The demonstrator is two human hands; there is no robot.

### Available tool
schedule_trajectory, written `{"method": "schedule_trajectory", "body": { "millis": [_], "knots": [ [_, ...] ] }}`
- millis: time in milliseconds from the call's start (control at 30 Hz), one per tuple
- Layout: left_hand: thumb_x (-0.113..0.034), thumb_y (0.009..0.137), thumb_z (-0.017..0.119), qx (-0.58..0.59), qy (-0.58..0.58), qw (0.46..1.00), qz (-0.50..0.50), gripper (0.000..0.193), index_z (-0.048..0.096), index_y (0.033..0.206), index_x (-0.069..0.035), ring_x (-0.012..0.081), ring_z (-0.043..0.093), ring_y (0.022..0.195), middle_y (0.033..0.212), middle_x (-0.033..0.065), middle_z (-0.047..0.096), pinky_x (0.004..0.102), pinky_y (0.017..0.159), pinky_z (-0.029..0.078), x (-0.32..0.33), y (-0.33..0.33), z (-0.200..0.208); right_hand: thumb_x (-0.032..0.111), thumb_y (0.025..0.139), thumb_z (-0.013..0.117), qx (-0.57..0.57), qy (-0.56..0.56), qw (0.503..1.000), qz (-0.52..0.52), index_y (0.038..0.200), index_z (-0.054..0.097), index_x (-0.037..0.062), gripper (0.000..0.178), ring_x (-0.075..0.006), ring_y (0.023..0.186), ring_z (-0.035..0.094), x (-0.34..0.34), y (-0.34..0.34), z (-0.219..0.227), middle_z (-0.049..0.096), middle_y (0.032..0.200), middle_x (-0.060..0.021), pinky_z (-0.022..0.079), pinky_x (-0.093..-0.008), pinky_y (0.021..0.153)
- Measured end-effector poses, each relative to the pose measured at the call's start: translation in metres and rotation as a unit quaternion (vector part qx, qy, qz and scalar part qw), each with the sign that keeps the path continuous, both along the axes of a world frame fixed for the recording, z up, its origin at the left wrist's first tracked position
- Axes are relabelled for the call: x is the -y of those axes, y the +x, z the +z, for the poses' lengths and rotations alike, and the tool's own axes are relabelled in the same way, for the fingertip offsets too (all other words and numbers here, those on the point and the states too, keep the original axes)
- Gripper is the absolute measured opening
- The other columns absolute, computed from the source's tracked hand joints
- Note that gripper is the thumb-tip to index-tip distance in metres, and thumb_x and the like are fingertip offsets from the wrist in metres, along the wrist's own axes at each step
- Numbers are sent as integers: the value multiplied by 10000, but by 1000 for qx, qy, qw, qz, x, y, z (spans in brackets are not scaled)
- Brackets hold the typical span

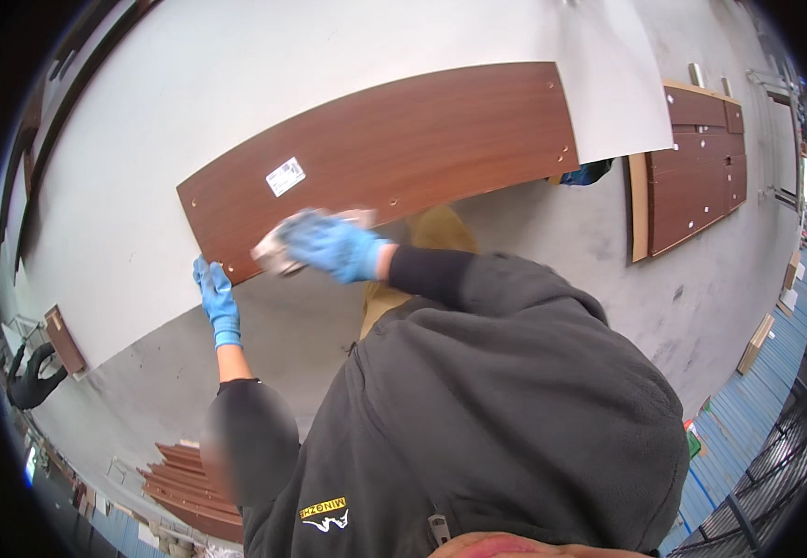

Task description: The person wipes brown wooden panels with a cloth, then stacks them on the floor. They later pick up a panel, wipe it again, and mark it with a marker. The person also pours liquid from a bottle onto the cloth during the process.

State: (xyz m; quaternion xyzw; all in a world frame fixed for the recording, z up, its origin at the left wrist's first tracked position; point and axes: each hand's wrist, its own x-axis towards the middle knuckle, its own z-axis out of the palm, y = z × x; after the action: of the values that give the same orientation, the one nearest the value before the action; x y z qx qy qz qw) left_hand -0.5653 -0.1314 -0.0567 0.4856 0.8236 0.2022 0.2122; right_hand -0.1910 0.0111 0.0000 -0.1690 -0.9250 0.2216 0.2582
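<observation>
A long reddish-brown wood panel (403,126) with a curved far edge lies on a white work surface. It has small holes near its ends and a white label (284,177) toward its left end. My left hand (218,302), in a blue glove, grips the panel's near left corner, with the fingers at the edge. My right hand (337,246), gloved in blue too, presses a whitish rag (278,249) at the panel's near edge, right of the left hand. Both the rag and this hand are smeared by motion, and part of the rag is hidden under the fingers.
The white work surface (264,65) extends beyond the panel and to its left. Brown panels are stacked at the right (696,177), and more brown boards (190,488) lie at the lower left. A black chair (32,379) stands at the far left on the grey floor (134,409).
</observation>
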Motion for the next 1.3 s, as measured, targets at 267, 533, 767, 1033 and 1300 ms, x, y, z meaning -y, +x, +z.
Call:
{"method": "schedule_trajectory", "body": {
  "millis": [267,533,767,1033,1300],
  "knots": [
    [-411,1047,717,-58,-19,998,19,860,338,1678,33,377,228,1661,1760,255,308,452,1355,192,-7,33,26,127,947,584,83,22,854,-513,1304,616,16,376,-456,1287,568,-134,296,34,621,1329,-236,421,-554,1138],
    [-374,1047,726,-7,-85,996,38,881,285,1706,11,329,216,1670,1793,214,251,420,1353,189,-16,14,31,112,916,685,49,66,920,-384,1361,642,53,450,-416,1390,578,-235,292,13,641,1446,-215,440,-537,1205],
    [-337,1035,748,124,-102,978,131,844,340,1686,11,333,407,1576,1718,237,393,425,1295,325,-37,24,56,95,971,610,6,-19,868,-496,1443,591,-10,484,-477,1426,531,-271,408,-7,579,1517,-273,452,-500,1210],
    [-585,1024,695,30,-49,964,259,932,426,1610,88,390,517,1477,1619,280,513,442,1231,420,-97,36,38,315,946,678,221,126,825,-505,1408,638,50,534,-419,1516,477,-285,503,31,540,1612,-211,345,-573,1257],
    [-694,1014,631,-14,-43,950,308,958,517,1522,111,414,607,1366,1511,295,607,452,1164,472,-129,43,32,451,968,671,120,43,872,-472,1439,620,6,650,-431,1466,533,-222,407,26,614,1526,-218,292,-613,1275]
  ]
}}
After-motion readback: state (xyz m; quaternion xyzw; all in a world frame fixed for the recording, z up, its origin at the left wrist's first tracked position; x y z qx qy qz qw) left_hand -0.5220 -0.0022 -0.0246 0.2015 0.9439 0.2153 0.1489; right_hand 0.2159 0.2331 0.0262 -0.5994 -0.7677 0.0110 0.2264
